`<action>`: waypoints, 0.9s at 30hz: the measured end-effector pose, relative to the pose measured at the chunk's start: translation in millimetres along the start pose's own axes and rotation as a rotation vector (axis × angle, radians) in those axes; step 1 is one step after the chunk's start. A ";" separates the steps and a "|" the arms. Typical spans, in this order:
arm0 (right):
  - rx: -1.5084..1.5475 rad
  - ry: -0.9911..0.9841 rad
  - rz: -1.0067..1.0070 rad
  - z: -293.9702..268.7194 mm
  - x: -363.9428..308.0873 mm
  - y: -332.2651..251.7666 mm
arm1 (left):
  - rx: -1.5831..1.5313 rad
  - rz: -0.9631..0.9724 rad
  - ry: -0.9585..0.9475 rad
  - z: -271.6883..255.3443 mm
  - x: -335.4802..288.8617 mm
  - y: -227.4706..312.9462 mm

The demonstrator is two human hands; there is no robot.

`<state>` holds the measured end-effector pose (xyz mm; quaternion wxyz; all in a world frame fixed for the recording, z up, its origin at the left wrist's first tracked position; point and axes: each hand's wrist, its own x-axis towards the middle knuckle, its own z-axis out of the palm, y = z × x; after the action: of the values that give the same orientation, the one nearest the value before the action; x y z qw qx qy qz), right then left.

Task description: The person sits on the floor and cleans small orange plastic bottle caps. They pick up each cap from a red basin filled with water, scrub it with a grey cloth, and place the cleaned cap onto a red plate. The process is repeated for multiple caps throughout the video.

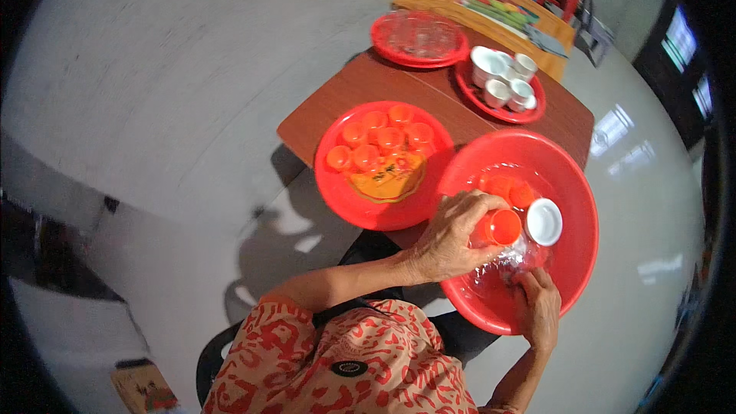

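Head view, left hand [452, 234]: fingers wrapped around an orange cup [500, 228], over the basin [579, 184].
Right hand [538, 307]: fingers curled inside the basin; cannot tell whether they grip anything.
White cup [543, 222]: in the basin.
Tray [343, 195]: left of the basin; yellow print [383, 186] with dark characters.
Shirt badge [349, 368]: nearer the wearer than the basin, too small to read.

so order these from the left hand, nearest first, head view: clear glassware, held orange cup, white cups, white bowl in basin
1. orange cup, in left hand
2. white bowl, right, in basin
3. white cups, ahead, slightly right
4. clear glassware, ahead, slightly left
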<state>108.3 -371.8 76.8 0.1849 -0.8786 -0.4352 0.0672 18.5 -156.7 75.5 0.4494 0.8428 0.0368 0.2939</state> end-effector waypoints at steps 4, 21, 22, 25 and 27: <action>-0.128 -0.026 -0.062 2.4 4.3 -0.7 | -0.094 -0.040 0.091 -19.3 -10.6 -7.2; 0.975 -0.211 -0.355 73.6 42.1 -153.6 | 0.072 -0.257 0.404 -108.0 -77.6 -48.7; 0.965 -0.169 -0.312 86.2 48.6 -157.6 | 0.083 -0.298 0.419 -112.5 -79.8 -54.9; 0.792 -0.016 -0.301 108.3 74.7 -164.5 | 0.129 -0.358 0.438 -119.1 -83.5 -75.8; 0.707 0.038 -0.332 118.4 92.0 -167.2 | 0.153 -0.371 0.468 -119.0 -85.6 -88.7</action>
<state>7.9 -175.2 35.6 0.4925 -0.6794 -0.5181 0.1658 -97.0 -44.4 17.2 0.4099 0.7626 0.3146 0.3892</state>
